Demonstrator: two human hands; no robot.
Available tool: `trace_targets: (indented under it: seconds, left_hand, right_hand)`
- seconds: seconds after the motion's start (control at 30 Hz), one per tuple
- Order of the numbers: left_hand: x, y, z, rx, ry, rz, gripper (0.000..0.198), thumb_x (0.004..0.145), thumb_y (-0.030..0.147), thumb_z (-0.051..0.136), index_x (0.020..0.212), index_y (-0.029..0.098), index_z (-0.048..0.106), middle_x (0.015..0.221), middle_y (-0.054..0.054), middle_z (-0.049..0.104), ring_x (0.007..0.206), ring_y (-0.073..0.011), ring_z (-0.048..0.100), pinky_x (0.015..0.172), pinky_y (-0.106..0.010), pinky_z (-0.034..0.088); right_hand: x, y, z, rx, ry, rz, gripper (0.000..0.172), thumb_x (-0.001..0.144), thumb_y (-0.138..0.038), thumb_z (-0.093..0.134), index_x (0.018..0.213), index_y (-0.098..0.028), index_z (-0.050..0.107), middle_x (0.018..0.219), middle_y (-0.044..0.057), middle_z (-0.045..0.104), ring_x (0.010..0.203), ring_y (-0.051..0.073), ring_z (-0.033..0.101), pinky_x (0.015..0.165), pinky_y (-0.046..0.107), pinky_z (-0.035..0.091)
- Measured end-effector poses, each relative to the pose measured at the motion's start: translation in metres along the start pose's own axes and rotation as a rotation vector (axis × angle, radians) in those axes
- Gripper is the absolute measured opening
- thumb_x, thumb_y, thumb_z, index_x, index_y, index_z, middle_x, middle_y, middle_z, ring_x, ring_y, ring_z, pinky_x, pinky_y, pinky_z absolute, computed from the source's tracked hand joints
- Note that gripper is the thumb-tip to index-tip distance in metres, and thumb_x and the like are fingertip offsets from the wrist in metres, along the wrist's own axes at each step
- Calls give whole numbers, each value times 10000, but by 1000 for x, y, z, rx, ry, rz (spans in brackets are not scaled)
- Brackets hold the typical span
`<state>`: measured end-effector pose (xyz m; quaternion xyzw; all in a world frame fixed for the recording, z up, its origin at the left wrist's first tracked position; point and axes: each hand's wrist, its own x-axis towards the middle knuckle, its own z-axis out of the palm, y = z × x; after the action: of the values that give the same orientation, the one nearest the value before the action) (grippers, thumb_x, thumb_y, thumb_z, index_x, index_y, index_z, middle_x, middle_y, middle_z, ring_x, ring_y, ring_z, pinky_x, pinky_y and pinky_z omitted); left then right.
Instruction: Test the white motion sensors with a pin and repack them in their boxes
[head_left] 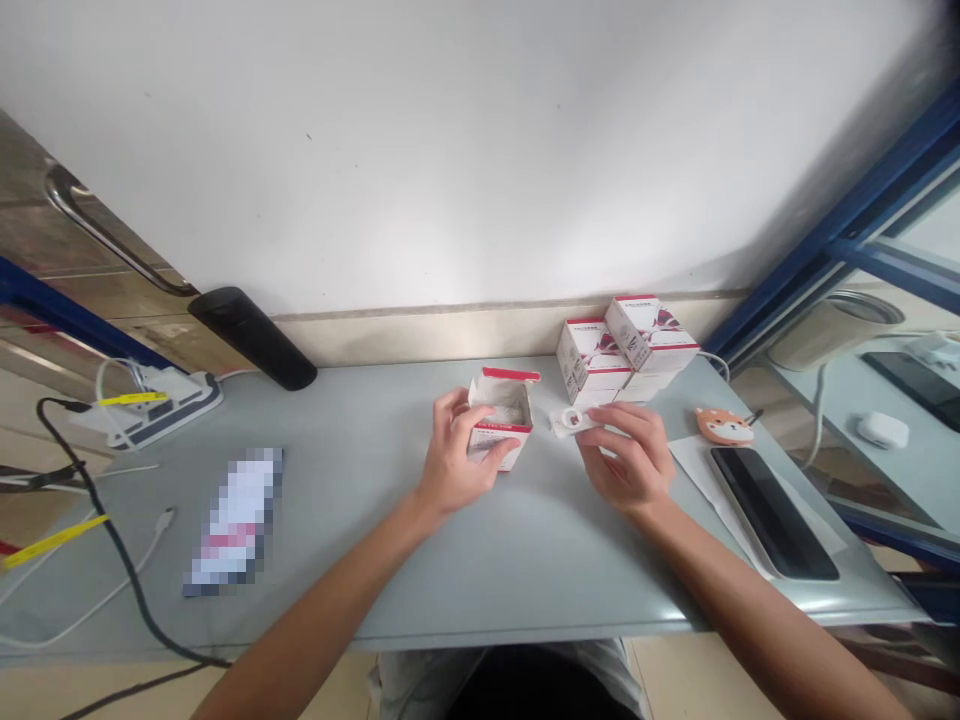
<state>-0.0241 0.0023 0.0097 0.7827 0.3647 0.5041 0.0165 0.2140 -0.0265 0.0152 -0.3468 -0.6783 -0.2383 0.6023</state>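
Observation:
My left hand point(465, 460) is wrapped round a small white and red cardboard box point(504, 445) near the middle of the table. The box's top flap stands up at the back, and its inside shows pale. To the right, my right hand point(628, 450) pinches a small clear plastic packet point(568, 421) with a white round part in it. The packet is held apart from the box, just beside its right side. What exactly the round part is, I cannot tell.
Similar closed boxes point(651, 340) are stacked by the wall. On the right lie a dark-screened phone point(776, 512) on white paper and an orange animal-faced pouch point(724, 426). A black cylinder point(255, 338), a power strip point(169, 408), cables and a blurred flat item point(236, 520) are left.

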Motion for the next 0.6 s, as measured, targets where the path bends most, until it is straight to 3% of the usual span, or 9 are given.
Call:
trace_targets:
  seconds: [0.17,0.4,0.53,0.6]
  left_hand:
    - [-17,5,13,67,93,60,525,777,276,895,1144,281,520,1227,-113,464,1170,-279,587,831,-412,605]
    - [-33,20,32,91,251,40,510,839,315,848,1147,283,443,1172,-132,466,1124,-279,542,706,-417,561]
    - [-33,11,39,106,333,64,565,793,393,881,1100,282,419,1078,-75,445,1052,-243,530,659,-342,519]
    - [-36,5,42,136,317,40,590,753,449,905,1031,278,413,1057,-62,432,1018,-233,531,642,-336,510]
  right_hand:
    - [-8,-21,-9,91,-74,-63,398,871,-127,780,1182,-374,753,1155,23,783,997,244,761,767,393,682]
    - [-10,-39,-4,197,-279,-104,556,909,-54,728,1430,-232,652,1236,76,789,1183,260,739,963,405,675]
    - [-10,-35,-4,96,-309,-59,500,958,-112,703,1412,-317,654,1228,31,799,1158,236,758,993,413,636]
    - [-10,-34,-6,37,-337,-61,484,966,-124,695,1399,-337,655,1243,21,797,1159,229,762,1013,409,608]
